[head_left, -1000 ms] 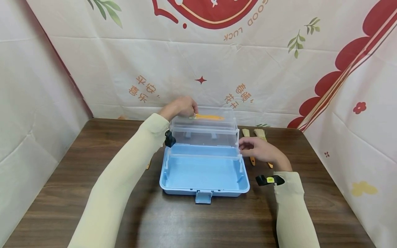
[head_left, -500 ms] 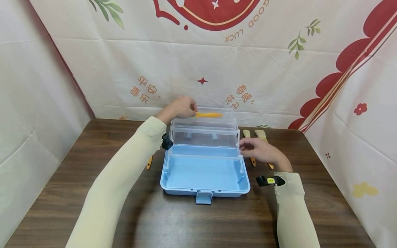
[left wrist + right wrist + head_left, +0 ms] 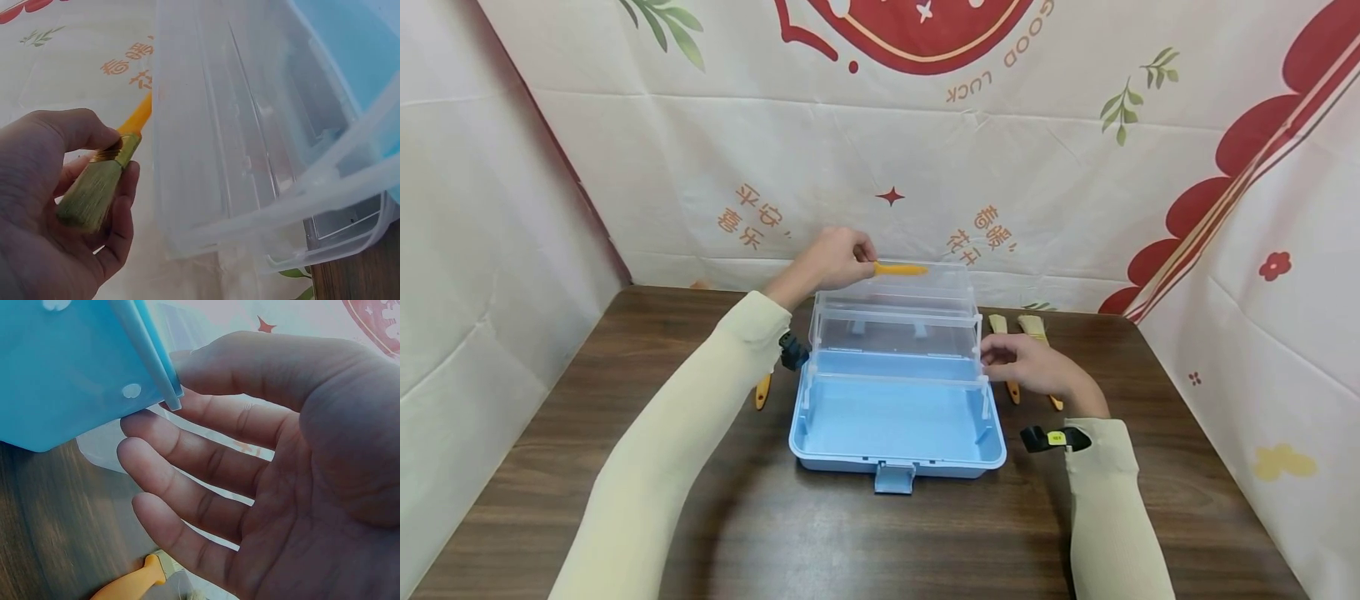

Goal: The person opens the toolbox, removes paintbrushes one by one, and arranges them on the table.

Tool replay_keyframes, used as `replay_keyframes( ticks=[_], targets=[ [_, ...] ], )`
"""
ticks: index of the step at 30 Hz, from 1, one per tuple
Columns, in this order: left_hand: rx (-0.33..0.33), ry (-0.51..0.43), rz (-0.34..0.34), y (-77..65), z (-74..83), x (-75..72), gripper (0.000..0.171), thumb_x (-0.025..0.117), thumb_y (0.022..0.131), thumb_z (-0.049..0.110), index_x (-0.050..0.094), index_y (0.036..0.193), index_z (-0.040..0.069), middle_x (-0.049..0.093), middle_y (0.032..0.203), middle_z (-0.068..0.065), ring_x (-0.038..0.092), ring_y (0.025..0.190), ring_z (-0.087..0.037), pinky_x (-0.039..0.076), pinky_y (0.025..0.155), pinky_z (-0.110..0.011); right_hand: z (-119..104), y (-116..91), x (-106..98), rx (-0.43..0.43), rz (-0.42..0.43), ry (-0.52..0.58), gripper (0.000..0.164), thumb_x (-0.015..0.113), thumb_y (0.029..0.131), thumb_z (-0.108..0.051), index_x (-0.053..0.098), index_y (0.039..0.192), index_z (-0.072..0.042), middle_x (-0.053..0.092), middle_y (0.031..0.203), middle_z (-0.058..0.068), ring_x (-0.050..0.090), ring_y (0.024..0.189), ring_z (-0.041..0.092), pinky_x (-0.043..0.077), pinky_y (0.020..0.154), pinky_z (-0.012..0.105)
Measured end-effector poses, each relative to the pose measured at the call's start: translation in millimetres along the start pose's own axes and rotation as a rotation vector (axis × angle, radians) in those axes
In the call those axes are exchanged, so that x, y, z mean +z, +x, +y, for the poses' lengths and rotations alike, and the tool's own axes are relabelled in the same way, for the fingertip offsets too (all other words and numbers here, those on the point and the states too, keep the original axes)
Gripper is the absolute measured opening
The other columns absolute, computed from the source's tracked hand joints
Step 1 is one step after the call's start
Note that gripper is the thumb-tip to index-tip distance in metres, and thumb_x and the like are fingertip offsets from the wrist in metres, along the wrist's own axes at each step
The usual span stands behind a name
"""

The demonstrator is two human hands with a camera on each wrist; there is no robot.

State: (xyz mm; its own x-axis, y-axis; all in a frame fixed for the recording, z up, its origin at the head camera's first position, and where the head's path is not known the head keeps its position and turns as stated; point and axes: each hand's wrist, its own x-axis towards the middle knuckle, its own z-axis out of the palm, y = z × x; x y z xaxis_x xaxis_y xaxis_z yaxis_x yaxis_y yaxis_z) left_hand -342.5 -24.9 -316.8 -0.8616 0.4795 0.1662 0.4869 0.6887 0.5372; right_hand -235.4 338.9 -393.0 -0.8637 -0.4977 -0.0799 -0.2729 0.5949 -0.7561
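My left hand (image 3: 837, 257) pinches a paintbrush (image 3: 901, 269) at the far side of a blue toolbox (image 3: 895, 421). In the left wrist view, thumb and fingers hold the metal ferrule (image 3: 128, 147), with the pale bristles (image 3: 94, 195) toward the palm. The yellow handle points right, overlapping the raised clear plastic lid and trays (image 3: 895, 333) in the head view. At the toolbox's back right corner is my right hand (image 3: 1028, 363). Its thumb and index finger pinch the blue edge (image 3: 150, 359), while the other fingers (image 3: 181, 481) extend beneath, slightly bent.
Two paintbrushes lie right of the toolbox, a narrow brush (image 3: 997, 323) and a wider brush (image 3: 1033, 326), partly behind my right hand. Another yellow handle (image 3: 762, 392) shows beside my left sleeve. A printed cloth (image 3: 1060, 192) hangs behind the wooden table (image 3: 820, 542).
My left hand has risen slightly and shifted a little left, bringing the paintbrush up with it. The handle now looks shorter in the head view. My right hand and the toolbox stay put.
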Motion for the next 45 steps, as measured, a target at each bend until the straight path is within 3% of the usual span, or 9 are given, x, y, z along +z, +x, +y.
replay_keyframes(
  ticks=[8, 14, 18, 27, 30, 38, 41, 45],
  targets=[
    [0.062, -0.069, 0.064, -15.4, -6.9, -5.9, 0.017, 0.069, 0.099, 0.012, 0.079, 0.11, 0.004, 0.078, 0.105, -0.009, 0.069, 0.094, -0.024, 0.055, 0.083, -0.037, 0.2, 0.2, -0.2, -0.004, -0.001, 0.0, 0.021, 0.072, 0.105, -0.009, 0.071, 0.125, -0.002, 0.073, 0.114, 0.011, 0.066, 0.1, 0.029, 0.059, 0.088, 0.03],
    [0.058, -0.145, 0.105, -28.8, -15.3, -9.5, 0.017, 0.068, 0.1, 0.013, 0.078, 0.111, 0.004, 0.076, 0.105, -0.008, 0.066, 0.091, -0.025, 0.051, 0.077, -0.035, 1.1, -0.4, -1.1, -0.001, -0.013, 0.008, 0.023, 0.072, 0.106, -0.01, 0.071, 0.126, -0.001, 0.073, 0.114, 0.012, 0.065, 0.101, 0.029, 0.059, 0.088, 0.031],
    [0.055, -0.168, 0.137, -38.0, -22.0, -9.2, 0.018, 0.069, 0.1, 0.016, 0.079, 0.111, 0.006, 0.077, 0.106, -0.008, 0.068, 0.094, -0.025, 0.052, 0.08, -0.037, 1.4, -0.4, -2.0, 0.0, -0.009, 0.01, 0.023, 0.071, 0.106, -0.009, 0.071, 0.127, 0.0, 0.073, 0.115, 0.011, 0.065, 0.101, 0.029, 0.059, 0.089, 0.031],
    [-0.02, -0.305, 0.196, -64.5, -35.6, -7.0, 0.016, 0.073, 0.101, 0.019, 0.079, 0.112, 0.009, 0.075, 0.111, -0.007, 0.068, 0.104, -0.027, 0.054, 0.082, -0.043, 0.5, 1.0, -2.1, 0.006, -0.014, -0.005, 0.024, 0.072, 0.106, -0.01, 0.071, 0.127, 0.0, 0.073, 0.116, 0.012, 0.066, 0.102, 0.028, 0.058, 0.089, 0.03],
    [-0.036, -0.353, 0.213, -73.8, -41.8, -6.9, 0.016, 0.075, 0.102, 0.02, 0.077, 0.114, 0.009, 0.074, 0.115, -0.008, 0.068, 0.11, -0.028, 0.055, 0.088, -0.046, 0.6, 1.5, -1.9, 0.004, -0.016, -0.01, 0.023, 0.072, 0.106, -0.01, 0.071, 0.127, 0.0, 0.073, 0.116, 0.011, 0.066, 0.102, 0.028, 0.058, 0.09, 0.03],
    [-0.146, -0.497, 0.24, -97.8, -66.7, -5.0, 0.031, 0.079, 0.102, 0.026, 0.072, 0.124, 0.005, 0.07, 0.13, -0.01, 0.062, 0.124, -0.03, 0.053, 0.097, -0.05, 1.8, 2.2, -1.3, -0.003, -0.012, -0.002, 0.023, 0.072, 0.106, -0.009, 0.071, 0.127, 0.0, 0.073, 0.115, 0.011, 0.066, 0.101, 0.028, 0.059, 0.089, 0.03],
    [-0.174, -0.525, 0.262, -103.8, -77.6, -4.0, 0.032, 0.081, 0.101, 0.027, 0.071, 0.122, 0.006, 0.067, 0.131, -0.01, 0.06, 0.117, -0.027, 0.051, 0.096, -0.046, 2.4, 1.9, -1.0, -0.005, -0.009, 0.003, 0.023, 0.072, 0.105, -0.009, 0.071, 0.127, 0.0, 0.073, 0.115, 0.011, 0.066, 0.101, 0.028, 0.059, 0.089, 0.029],
    [-0.192, -0.637, 0.286, -111.0, -87.8, -2.8, 0.032, 0.083, 0.1, 0.021, 0.069, 0.122, 0.002, 0.064, 0.12, -0.012, 0.059, 0.095, -0.021, 0.053, 0.081, -0.033, 2.5, 2.4, -0.6, -0.003, -0.009, 0.006, 0.023, 0.072, 0.105, -0.008, 0.071, 0.126, 0.001, 0.073, 0.115, 0.012, 0.066, 0.101, 0.028, 0.059, 0.089, 0.029]
  ],
)
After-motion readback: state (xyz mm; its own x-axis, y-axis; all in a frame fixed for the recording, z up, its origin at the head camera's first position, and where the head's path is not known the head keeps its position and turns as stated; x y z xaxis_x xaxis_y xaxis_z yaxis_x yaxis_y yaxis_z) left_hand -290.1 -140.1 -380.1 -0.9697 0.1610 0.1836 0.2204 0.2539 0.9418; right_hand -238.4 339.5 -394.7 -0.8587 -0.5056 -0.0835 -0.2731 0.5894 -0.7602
